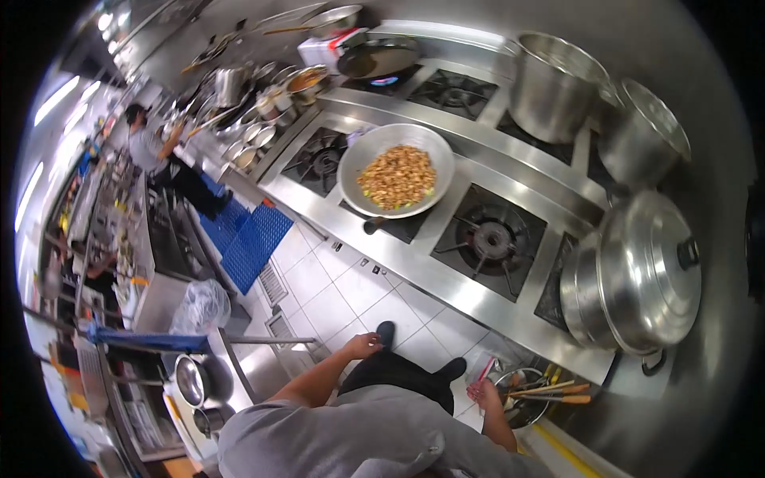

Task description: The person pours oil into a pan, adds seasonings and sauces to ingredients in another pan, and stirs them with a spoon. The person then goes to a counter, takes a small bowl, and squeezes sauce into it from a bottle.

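A wide metal pan (397,171) of browned, chopped food with bits of green sits on a stove burner, its dark handle towards me. My left hand (363,345) is in front of my body with its fingers curled, and whether it holds anything is too small to tell. Near the stove's front right corner, my right hand (481,393) is closed on a clear plastic bag (486,371) with a pink edge. Beside that hand stands a metal container (526,402) with several wooden-handled utensils (562,390).
Tall pots (555,92) and a large lidded pot (649,275) stand on the right. A dark wok (378,60) sits over a blue flame at the back. A co-worker (155,147) stands far left near blue mats (253,243). A steel counter (251,370) is at my left.
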A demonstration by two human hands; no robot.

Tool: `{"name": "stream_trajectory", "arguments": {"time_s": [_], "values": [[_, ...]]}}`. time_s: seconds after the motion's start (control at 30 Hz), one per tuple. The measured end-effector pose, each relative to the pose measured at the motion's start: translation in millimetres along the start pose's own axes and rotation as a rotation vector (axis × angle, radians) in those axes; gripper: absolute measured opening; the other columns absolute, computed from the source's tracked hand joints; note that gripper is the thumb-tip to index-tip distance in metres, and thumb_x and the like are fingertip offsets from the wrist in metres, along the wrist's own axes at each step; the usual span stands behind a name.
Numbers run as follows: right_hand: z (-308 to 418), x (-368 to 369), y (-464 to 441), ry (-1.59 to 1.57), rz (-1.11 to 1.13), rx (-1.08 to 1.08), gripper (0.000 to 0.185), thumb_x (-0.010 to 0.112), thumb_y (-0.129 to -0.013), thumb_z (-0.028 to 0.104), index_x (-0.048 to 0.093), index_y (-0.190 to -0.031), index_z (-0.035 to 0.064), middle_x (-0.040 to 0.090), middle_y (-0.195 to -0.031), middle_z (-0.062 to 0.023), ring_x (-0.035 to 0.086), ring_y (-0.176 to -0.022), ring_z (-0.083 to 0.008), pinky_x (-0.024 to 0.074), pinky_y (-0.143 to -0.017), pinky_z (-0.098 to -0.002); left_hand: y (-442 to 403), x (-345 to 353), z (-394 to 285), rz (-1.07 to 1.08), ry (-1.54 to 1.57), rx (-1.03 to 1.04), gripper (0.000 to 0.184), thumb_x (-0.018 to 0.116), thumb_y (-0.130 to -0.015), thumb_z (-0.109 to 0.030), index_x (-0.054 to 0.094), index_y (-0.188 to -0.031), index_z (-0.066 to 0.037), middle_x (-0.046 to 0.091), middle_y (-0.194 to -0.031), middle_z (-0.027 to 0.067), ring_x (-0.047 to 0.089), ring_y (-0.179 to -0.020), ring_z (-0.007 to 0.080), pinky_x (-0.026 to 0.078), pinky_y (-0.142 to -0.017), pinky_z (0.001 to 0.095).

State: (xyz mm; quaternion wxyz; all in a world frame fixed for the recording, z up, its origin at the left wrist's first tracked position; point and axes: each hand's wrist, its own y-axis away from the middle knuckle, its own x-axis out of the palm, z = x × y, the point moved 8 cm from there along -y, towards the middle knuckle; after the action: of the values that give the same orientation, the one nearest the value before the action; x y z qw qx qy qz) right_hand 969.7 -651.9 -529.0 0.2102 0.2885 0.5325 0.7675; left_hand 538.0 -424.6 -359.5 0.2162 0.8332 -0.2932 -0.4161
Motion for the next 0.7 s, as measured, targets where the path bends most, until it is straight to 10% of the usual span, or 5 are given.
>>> {"name": "stream_trajectory", "arguments": {"time_s": [0.17, 0.33, 0.47, 0.53, 0.7], "values": [[45.9, 79.9, -3.7, 0.255, -0.054, -0.067, 0.036, 0.049, -0.098, 0.037, 0.051, -0.111, 0.0036, 0.061, -0.112, -0.0185, 0.064, -0.098, -0.0359, 0.0537, -0.084, -0.0496, 57.5, -95.1, 88.4, -0.442, 0.102, -0.212, 0.063, 0.070, -0.086, -0.036, 0.052, -0.139, -0.008, 0.063, -0.127, 0.0209, 0.060, -0.119, 0.0366, 0.047, -0.103, 0.0424], [43.8, 256.0, 7.1, 0.589, 0.078, -0.148, 0.035, 0.051, -0.098, 0.030, 0.047, -0.121, 0.0029, 0.060, -0.118, -0.0184, 0.065, -0.102, -0.0347, 0.0561, -0.084, -0.0462, 244.9, -297.5, 165.8, -1.757, -0.168, -0.367, 0.064, 0.071, -0.087, -0.024, 0.045, -0.138, 0.006, 0.047, -0.142, 0.0284, 0.038, -0.137, 0.0446, 0.029, -0.114, 0.0498], [-0.8, 481.9, 14.6, 0.927, 0.324, -0.184, 0.034, 0.056, -0.099, 0.029, 0.052, -0.122, 0.0047, 0.064, -0.117, -0.0149, 0.069, -0.093, -0.0278, 0.0589, -0.077, -0.0381, 418.3, -361.7, 227.8, -2.276, -0.335, -0.957, 0.071, 0.075, -0.084, -0.029, 0.042, -0.139, 0.001, 0.027, -0.153, 0.0328, 0.029, -0.141, 0.0480, 0.025, -0.114, 0.0554], [-25.0, 591.4, 30.6, 1.055, 0.427, -0.239, 0.034, 0.055, -0.100, 0.031, 0.053, -0.122, 0.0049, 0.065, -0.116, -0.0140, 0.070, -0.093, -0.0248, 0.0582, -0.076, -0.0353, 469.1, -367.3, 227.3, -2.403, -0.458, -1.188, 0.080, 0.077, -0.083, -0.032, 0.036, -0.144, -0.002, 0.033, -0.150, 0.0309, 0.037, -0.136, 0.0452, 0.027, -0.114, 0.0533], [-78.0, 793.7, 87.6, 1.297, 0.721, -0.356, 0.033, 0.054, -0.102, 0.032, 0.055, -0.124, 0.0063, 0.065, -0.119, -0.0126, 0.069, -0.094, -0.0223, 0.0563, -0.075, -0.0322, 505.8, -389.0, 274.0, -2.569, -0.164, -0.963, 0.083, 0.077, -0.087, -0.035, 0.031, -0.142, 0.006, 0.051, -0.131, 0.0311, 0.055, -0.117, 0.0446, 0.044, -0.100, 0.0499]]}}
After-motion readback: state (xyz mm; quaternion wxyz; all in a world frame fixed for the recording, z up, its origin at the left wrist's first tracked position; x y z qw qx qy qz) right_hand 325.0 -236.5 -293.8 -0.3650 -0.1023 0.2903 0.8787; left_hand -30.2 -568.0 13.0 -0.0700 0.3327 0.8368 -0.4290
